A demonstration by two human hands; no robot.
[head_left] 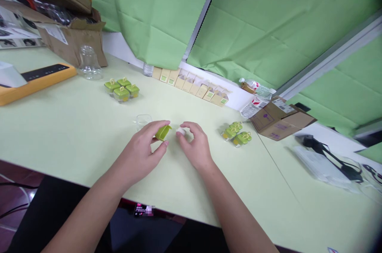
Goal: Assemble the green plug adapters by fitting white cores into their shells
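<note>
Between the thumb and fingers of my left hand (146, 147) is a green plastic lid (162, 132), tilted so its hollow side shows. My right hand (195, 143) pinches a small white piece (181, 130) just to the right of the lid, apart from it; its exact kind I cannot make out. Behind my left fingers a clear plastic cup (143, 120) rests on the table, partly hidden. Small clear containers with green lids and yellowish loops stand in two groups: one group (122, 89) at the back left, another group (236, 133) to the right of my right hand.
Several small cardboard boxes (193, 85) line the table's back edge. A clear jar (88, 63), an orange device (44, 79) and a large carton (74, 40) stand at left. Bottles (258, 89), an open box (277, 119) and a black cable (331, 155) are at right.
</note>
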